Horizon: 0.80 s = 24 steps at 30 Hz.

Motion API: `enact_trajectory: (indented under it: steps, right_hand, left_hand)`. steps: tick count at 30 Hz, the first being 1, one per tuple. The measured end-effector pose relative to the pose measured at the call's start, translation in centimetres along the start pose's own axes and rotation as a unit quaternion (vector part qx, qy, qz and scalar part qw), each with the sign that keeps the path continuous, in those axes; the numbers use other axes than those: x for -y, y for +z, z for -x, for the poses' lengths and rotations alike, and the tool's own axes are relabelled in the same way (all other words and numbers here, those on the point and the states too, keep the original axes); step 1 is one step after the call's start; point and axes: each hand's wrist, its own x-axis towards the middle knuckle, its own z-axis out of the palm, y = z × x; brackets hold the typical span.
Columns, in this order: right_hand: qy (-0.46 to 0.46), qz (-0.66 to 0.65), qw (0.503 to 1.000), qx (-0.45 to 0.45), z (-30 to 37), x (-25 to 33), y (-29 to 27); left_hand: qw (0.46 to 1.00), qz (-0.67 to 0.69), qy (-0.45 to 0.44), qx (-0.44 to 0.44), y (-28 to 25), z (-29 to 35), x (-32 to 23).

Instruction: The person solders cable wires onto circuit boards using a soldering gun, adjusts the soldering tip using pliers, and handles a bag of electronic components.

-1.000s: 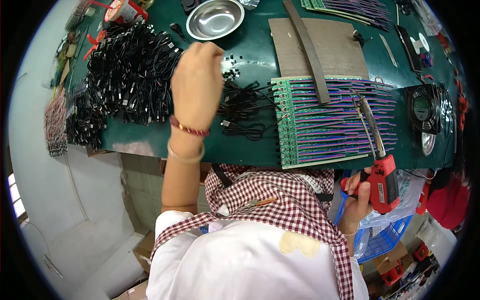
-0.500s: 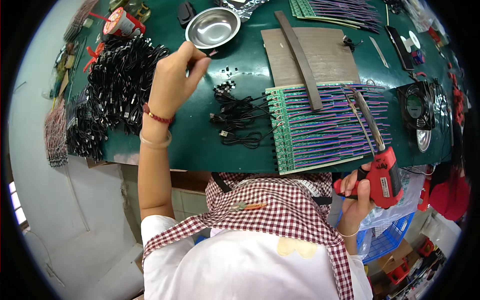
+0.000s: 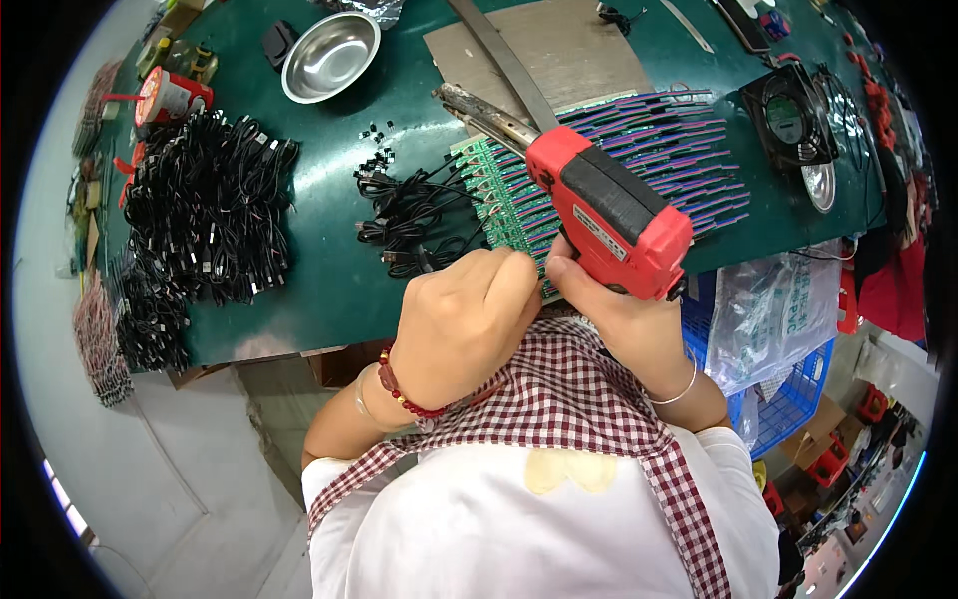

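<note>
My right hand (image 3: 634,329) grips a red and black soldering gun (image 3: 609,215), its long metal tip pointing up and left over the work. Beside it, my left hand (image 3: 454,319) is closed, fingers curled at the table's near edge; whatever they pinch is hidden. Both hands are by the lower left corner of a green circuit board panel (image 3: 499,215) with rows of thin coloured wires. Black USB cables (image 3: 404,215) lie to the panel's left, some reaching its edge. A flat bar (image 3: 504,65) crosses a brown board (image 3: 589,55) behind the gun.
A large heap of black cables (image 3: 210,210) covers the left of the table. Farther back are a steel bowl (image 3: 331,58) and a red paper cup (image 3: 172,98). A black fan (image 3: 788,115) stands at right; a blue basket (image 3: 793,399) sits below the table edge.
My left hand has come down from near the bowl to the panel's near corner. My right hand has brought the soldering gun leftward over the panel. The whole view has shifted.
</note>
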Motion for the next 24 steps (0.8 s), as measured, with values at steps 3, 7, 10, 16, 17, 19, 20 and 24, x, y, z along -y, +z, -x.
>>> enact_trajectory:
  steps: [3, 7, 10, 16, 17, 19, 20, 24]
  right_hand:
    - [0.031, -0.068, 0.997, -0.026, 0.4, -0.5, 0.3]
    - [0.016, -0.087, 0.994, -0.069, -0.2, -0.3, 0.1]
    - [0.031, -0.126, 0.985, -0.114, -0.3, -0.7, -0.8]
    - [0.08, -0.134, 0.988, -0.004, 0.4, -0.4, 0.3]
    - [0.081, -0.134, 0.988, -0.005, 0.4, -0.5, 0.3]
    - [0.085, -0.136, 0.987, -0.013, 0.5, -0.6, 0.4]
    - [0.086, -0.136, 0.987, -0.013, 0.4, -0.6, 0.3]
    - [0.109, -0.13, 0.985, 0.019, 0.5, 0.0, -0.1]
  left_hand:
    - [0.999, 0.022, -0.018, -0.017, 0.5, 0.4, 0.4]
    - [0.98, 0.176, -0.09, 0.012, 0.5, 1.1, 0.2]
    - [0.978, 0.147, -0.149, 0.007, 0.2, 1.3, 0.2]
    - [0.968, 0.163, -0.19, -0.011, 1.0, 1.3, -0.2]
    - [0.968, 0.163, -0.19, -0.01, 1.2, 1.4, -0.1]
    - [0.968, 0.184, -0.172, -0.017, 1.5, 1.6, 0.0]
    - [0.967, 0.184, -0.173, -0.016, 1.4, 1.5, 0.0]
    - [0.908, 0.333, -0.253, 0.032, 1.5, 1.8, 0.9]
